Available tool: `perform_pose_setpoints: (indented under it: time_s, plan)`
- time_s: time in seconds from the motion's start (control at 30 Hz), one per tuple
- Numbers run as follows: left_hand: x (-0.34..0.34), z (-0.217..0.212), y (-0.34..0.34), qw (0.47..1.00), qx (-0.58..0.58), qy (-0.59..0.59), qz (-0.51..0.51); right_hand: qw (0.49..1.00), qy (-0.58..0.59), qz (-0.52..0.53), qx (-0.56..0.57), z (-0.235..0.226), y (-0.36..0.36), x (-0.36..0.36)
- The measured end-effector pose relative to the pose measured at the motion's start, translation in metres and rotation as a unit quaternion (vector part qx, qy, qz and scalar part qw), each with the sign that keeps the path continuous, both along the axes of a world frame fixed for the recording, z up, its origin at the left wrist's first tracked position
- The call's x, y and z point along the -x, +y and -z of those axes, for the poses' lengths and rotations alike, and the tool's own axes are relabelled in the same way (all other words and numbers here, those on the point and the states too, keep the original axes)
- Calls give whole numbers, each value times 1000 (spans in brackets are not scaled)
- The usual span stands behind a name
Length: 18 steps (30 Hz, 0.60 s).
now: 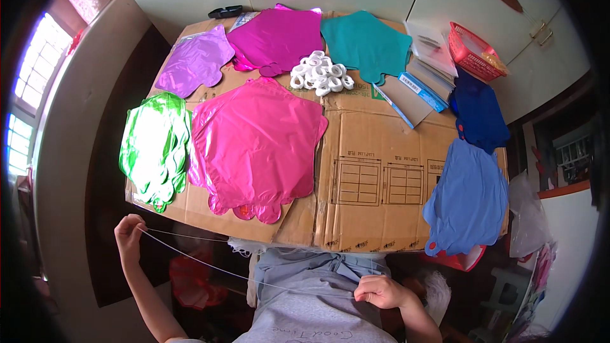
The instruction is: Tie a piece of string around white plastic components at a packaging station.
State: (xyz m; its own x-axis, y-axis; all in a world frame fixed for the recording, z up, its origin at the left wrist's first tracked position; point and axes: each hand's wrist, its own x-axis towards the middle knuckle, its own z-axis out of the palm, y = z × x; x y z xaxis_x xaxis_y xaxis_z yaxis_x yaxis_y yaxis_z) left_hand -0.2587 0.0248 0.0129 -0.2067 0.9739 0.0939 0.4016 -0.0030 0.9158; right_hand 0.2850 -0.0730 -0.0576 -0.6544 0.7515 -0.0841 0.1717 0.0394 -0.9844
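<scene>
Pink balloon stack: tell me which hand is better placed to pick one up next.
Probably the left. The left hand is raised near the cardboard's front-left edge, just below the pink balloon stack. The right hand sits low at the lap, farther away. Both pinch the white string.

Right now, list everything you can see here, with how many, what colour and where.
Cardboard sheet: one, brown, under everything.
Foil balloons, flat: green at left edge; pink beside it; purple far left; magenta far middle; teal far right; dark blue and light blue at right edge.
White rings: a pile, far middle.
Red basket: one, far right corner.
Thin string: one, pale, stretched between the hands.
Left hand: pinching the string's left end.
Right hand: pinching the string at the lap.
</scene>
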Motion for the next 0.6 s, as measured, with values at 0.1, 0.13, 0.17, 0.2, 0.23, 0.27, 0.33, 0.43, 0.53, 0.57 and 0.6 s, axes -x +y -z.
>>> perform_pose_setpoints:
  time_s: [0.1,0.13,0.17,0.2,0.23,0.27,0.33,0.43,0.53,0.57,0.6]
  plan:
    - [-23,-20,-7,993,-30,29,112,988,-105,47,-107,8,2,6]
    - [-42,-25,-6,990,-7,22,136,972,-158,67,-158,4,6,13]
    - [-62,-29,-4,979,-20,99,179,951,-211,84,-209,-1,10,22]
    - [-78,-29,-4,962,12,158,223,951,-200,82,-223,-7,15,30]
    - [-98,-31,-4,943,40,184,275,949,-188,80,-239,-15,22,41]
    - [-118,-27,-7,935,51,185,300,948,-176,80,-253,-20,28,52]
    - [-161,-29,-10,911,62,153,378,967,-60,75,-234,-26,38,80]
    - [-207,-26,-11,874,72,81,473,969,113,133,-172,-27,49,123]
    - [-215,-21,-14,845,99,-95,518,981,161,46,-95,-16,51,134]
    - [-217,-18,-16,841,132,-216,479,984,175,24,-33,-12,50,132]
    - [-218,-14,-23,824,164,-333,429,981,190,-1,30,-6,46,129]
